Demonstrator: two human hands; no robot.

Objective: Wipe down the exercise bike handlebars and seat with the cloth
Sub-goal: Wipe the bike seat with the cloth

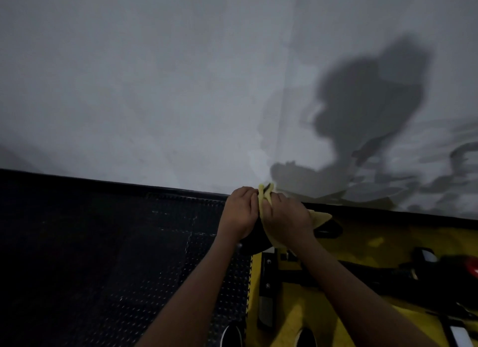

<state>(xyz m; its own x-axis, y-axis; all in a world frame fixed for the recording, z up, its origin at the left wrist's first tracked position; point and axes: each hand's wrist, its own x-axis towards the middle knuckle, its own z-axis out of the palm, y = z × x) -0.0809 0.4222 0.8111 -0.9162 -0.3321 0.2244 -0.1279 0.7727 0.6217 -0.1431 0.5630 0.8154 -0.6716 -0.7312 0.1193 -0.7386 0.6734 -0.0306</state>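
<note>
A pale yellow cloth (320, 217) lies over the black bike seat (328, 230), close to the wall. My right hand (287, 218) grips the cloth and presses it down on the seat. My left hand (239, 212) is curled round the seat's left side, touching the cloth's edge beside my right hand. Most of the seat is hidden under both hands and the cloth. The bike's black frame (382, 274) runs off to the right, with a red knob (469, 269) near the edge. I see no handlebars.
A grey wall (181, 87) rises right behind the seat, carrying my shadow. Black studded floor mats (103, 243) lie to the left, and a yellow mat (413, 235) sits under the bike. My two shoes (232, 336) show at the bottom edge.
</note>
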